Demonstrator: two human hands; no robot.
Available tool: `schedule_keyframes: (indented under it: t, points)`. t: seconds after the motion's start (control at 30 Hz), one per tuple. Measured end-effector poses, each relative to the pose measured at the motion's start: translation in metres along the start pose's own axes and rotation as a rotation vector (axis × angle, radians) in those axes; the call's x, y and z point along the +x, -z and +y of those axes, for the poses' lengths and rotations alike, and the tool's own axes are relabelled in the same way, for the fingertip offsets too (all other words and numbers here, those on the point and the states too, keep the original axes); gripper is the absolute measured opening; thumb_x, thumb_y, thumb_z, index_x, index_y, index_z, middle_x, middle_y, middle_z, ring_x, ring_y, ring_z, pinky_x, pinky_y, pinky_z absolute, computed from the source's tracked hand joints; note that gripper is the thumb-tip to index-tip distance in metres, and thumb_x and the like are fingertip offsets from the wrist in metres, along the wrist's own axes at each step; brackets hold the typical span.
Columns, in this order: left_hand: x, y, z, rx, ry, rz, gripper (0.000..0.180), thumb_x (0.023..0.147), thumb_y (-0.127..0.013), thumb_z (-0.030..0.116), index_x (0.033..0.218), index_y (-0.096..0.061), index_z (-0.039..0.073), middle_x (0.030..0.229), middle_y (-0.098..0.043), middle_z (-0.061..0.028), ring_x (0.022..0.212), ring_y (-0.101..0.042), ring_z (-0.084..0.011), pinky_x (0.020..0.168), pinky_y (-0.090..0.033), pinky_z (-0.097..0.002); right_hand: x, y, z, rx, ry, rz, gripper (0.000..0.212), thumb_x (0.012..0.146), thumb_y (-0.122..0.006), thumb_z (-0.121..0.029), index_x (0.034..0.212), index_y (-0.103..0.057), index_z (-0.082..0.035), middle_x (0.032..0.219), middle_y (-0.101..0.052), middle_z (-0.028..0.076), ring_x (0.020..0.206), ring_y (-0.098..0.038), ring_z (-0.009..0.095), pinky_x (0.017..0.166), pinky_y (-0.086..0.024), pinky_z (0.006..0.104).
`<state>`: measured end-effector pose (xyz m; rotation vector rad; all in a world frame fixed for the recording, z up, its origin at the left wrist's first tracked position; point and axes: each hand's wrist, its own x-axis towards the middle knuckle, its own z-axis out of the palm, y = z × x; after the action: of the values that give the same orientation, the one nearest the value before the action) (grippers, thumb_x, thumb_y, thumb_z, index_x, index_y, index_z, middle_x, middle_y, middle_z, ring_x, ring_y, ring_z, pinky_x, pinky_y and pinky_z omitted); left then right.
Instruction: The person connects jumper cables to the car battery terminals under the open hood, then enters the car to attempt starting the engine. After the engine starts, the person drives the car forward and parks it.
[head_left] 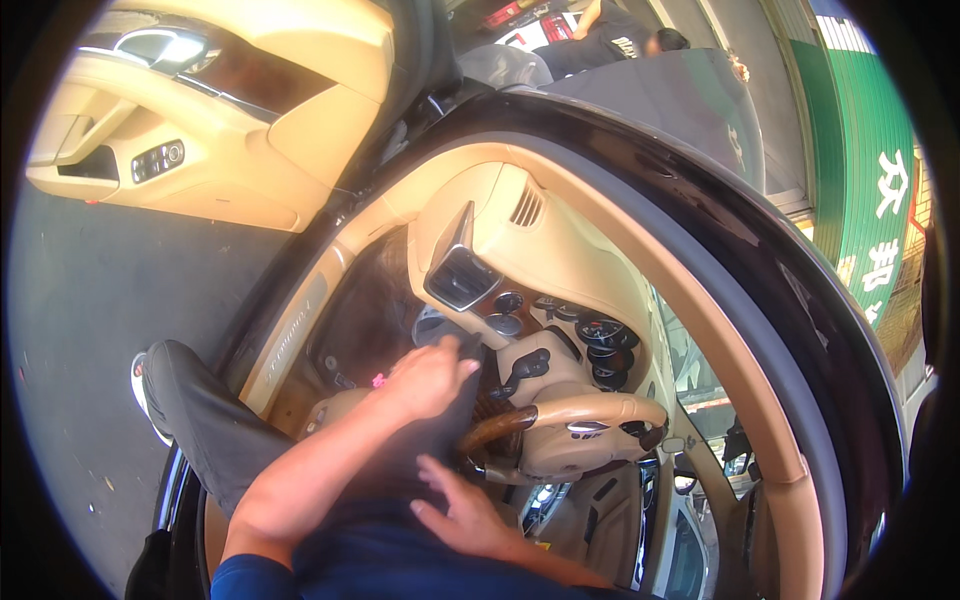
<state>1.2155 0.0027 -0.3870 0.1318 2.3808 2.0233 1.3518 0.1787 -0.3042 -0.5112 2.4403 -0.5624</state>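
Inside a car with a tan interior, my left hand (435, 378) is over my right leg in dark trousers (455, 415), beside the lower dashboard. Its fingers are curled in; whatever they might hold is hidden. A small pink thing (379, 380) shows by the left wrist, too small to name. Lower down, my right hand (465, 510) hovers near my lap with fingers apart and nothing in it. The tan and wood steering wheel (600, 408) is to the right of both hands, with dark control stalks (525, 370) behind it.
The driver's door (240, 165) stands open at the upper left. My left leg (200, 415) extends over the sill (290, 325) toward the grey ground (110, 290). Round gauges (607, 345) and an air vent (463, 280) are ahead. Another person (600, 45) leans beside a dark panel outside.
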Motion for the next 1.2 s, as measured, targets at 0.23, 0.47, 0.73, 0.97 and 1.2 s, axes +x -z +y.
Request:
schedule_keyframes:
  t: [0.23,0.47,0.73,0.97,1.2]
  points:
    - [0.062,-0.036,0.037,0.06,0.107,0.063,0.047,0.11,-0.057,0.039,0.12,-0.068,-0.006,0.109,-0.076,-0.0315,0.112,-0.073,-0.0469,0.101,-0.056,-0.0561,-0.002,-0.003,0.028,0.021,0.003,-0.098,0.07,0.105,-0.073,-0.031,0.163,-0.044,-0.003,0.153,-0.062,0.025,0.137,-0.065,0.036,0.101,-0.059,0.0423]
    - [0.074,-0.066,0.037,0.139,0.09,0.101,0.041,0.11,-0.056,0.035,0.117,-0.064,-0.005,0.101,-0.079,-0.027,0.102,-0.077,-0.0455,0.091,-0.061,-0.0525,0.0,-0.004,0.021,0.039,0.021,-0.131,0.07,0.104,-0.074,-0.027,0.163,-0.044,-0.004,0.151,-0.063,0.024,0.135,-0.066,0.036,0.098,-0.06,0.0422]
    - [0.094,-0.066,0.036,0.351,-0.074,0.022,0.031,0.098,-0.068,0.018,0.115,-0.063,-0.007,0.107,-0.079,-0.0288,0.099,-0.08,-0.0409,0.088,-0.064,-0.0492,-0.001,-0.013,0.034,0.052,0.055,-0.165,0.067,0.106,-0.073,-0.029,0.161,-0.045,-0.004,0.148,-0.065,0.022,0.132,-0.068,0.035,0.082,-0.062,0.0398]
    - [0.075,-0.066,0.026,0.364,-0.071,0.084,0.027,0.097,-0.065,0.015,0.112,-0.063,-0.007,0.096,-0.079,-0.0255,0.092,-0.08,-0.0403,0.082,-0.064,-0.0475,0.002,-0.015,0.035,0.067,0.045,-0.225,0.067,0.107,-0.072,-0.029,0.162,-0.044,-0.003,0.149,-0.065,0.023,0.133,-0.067,0.036,0.103,-0.059,0.0433]
    - [0.089,-0.072,0.018,0.669,-0.366,0.179,0.022,0.094,-0.064,0.009,0.109,-0.065,-0.006,0.093,-0.076,-0.021,0.078,-0.079,-0.0338,0.073,-0.064,-0.0449,0.005,-0.016,0.039,0.009,0.088,-0.265,0.064,0.109,-0.068,-0.032,0.161,-0.047,-0.002,0.149,-0.065,0.022,0.135,-0.066,0.035,0.105,-0.057,0.043]
